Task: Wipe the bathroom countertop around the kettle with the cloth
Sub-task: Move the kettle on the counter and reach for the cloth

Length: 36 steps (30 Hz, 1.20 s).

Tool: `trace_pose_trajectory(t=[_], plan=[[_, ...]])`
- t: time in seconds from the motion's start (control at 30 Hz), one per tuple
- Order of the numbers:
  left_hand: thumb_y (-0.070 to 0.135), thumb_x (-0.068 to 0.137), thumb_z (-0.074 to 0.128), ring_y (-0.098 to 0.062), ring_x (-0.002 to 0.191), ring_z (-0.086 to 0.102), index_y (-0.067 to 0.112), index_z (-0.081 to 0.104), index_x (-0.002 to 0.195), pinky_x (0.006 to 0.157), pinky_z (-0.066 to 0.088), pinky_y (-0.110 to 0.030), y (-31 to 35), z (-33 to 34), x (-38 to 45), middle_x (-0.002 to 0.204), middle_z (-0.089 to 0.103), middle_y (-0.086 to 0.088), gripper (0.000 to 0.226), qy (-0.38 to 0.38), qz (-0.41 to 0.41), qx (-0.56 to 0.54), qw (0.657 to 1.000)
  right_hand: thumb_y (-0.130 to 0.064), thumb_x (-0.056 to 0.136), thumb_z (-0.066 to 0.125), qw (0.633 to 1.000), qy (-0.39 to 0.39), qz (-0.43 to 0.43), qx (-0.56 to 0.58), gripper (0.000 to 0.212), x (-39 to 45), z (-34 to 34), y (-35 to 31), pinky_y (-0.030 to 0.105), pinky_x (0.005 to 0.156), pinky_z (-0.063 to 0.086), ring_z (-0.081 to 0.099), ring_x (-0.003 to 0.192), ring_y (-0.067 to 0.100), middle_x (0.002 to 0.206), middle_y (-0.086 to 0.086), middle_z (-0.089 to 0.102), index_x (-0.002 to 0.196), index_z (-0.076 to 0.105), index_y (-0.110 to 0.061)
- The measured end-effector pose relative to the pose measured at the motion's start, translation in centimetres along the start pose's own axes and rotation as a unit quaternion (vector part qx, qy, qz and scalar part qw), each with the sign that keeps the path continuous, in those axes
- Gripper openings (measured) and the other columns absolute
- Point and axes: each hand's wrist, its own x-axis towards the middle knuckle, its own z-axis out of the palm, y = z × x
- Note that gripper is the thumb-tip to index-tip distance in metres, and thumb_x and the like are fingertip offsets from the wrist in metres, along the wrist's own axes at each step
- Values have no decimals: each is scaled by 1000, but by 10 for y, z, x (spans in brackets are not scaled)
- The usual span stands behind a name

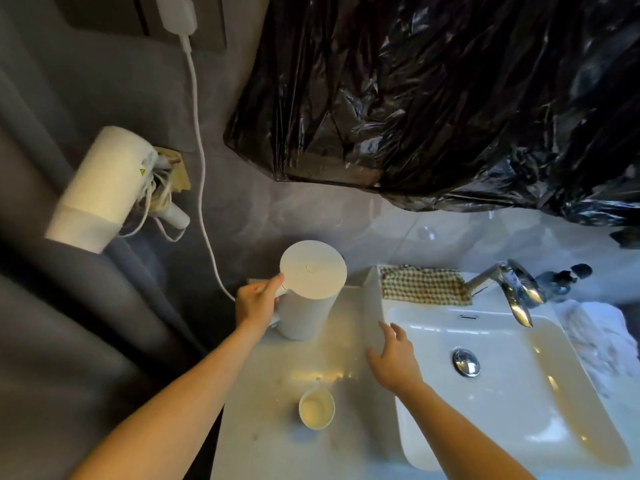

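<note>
Left hand (254, 304) wrapped round kettle (306, 292) handle side, fingers closed on it; probably to steady or shift it so the surface (277, 427) beneath can be wiped. Right hand (393, 358) spread open, empty, at sink (502, 375) rim right of kettle. Cloth (424, 284) flat on ledge right of kettle, beyond right fingers (391, 330), not touching. Paper cup (317, 408) nearer than kettle.
</note>
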Motion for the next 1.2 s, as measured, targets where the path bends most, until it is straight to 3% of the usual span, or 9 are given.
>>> trace_pose_trajectory(t=[0.17,0.3,0.4,0.57,0.7,0.8,0.93,1.07,1.2], plan=[[46,92,72,-27,90,70,25,78,79,77,53,-39,4,2,-9,89,76,-5,25,13,6,-7,1000,-15,94,59,997,-73,12,-25,82,-15,17,22,42,108,49,54,136,38,167,11,24,165,18,-17],[46,90,74,-25,90,70,21,79,76,81,58,-45,1,-2,-25,88,76,-2,28,31,-4,-19,999,-10,90,56,996,-81,5,-23,82,-16,29,29,48,113,46,48,141,40,172,12,12,164,21,-20],[40,90,76,-26,86,70,20,78,72,74,55,-39,4,-9,-39,81,75,-1,27,54,10,-29,998,-13,90,60,996,-90,-3,-21,83,-17,29,31,46,114,47,43,146,38,173,9,5,164,23,-23],[36,89,78,-25,74,65,22,76,57,74,52,-41,11,-29,-75,57,68,7,35,77,14,-43,996,-23,95,65,994,-71,-59,-56,75,-34,25,33,45,119,39,24,156,36,175,8,-2,162,29,-24],[34,87,80,-23,75,62,4,76,73,79,55,-49,12,-50,-111,72,69,-14,33,99,27,-71,992,-28,92,69,983,-35,-161,-88,74,-52,31,34,42,125,29,17,158,33,174,9,11,159,38,-27],[37,82,81,-23,76,62,9,77,70,76,52,-45,9,-65,-139,76,69,-16,30,117,38,-68,990,-28,93,68,972,-77,-202,-89,77,-59,43,35,38,127,23,17,158,30,174,6,13,161,32,-27],[27,89,79,-23,80,61,7,79,75,78,53,-43,-3,-81,-177,91,70,-28,24,144,38,-60,987,-36,89,74,965,-160,-201,-46,93,-63,59,33,43,123,34,27,155,27,173,0,18,165,20,-26],[26,87,80,-24,77,60,11,78,67,75,51,-42,-22,-96,-207,78,68,-17,25,174,29,-68,982,-42,83,82,958,-189,-209,-43,108,-60,77,29,43,121,37,31,154,26,171,-2,25,166,15,-25],[31,86,79,-27,78,59,-1,76,77,75,49,-43,-40,-111,-225,81,66,-27,33,167,24,-35,985,-42,83,84,958,-191,-211,-26,105,-60,91,23,39,118,39,38,150,25,166,-1,36,165,20,-25]])
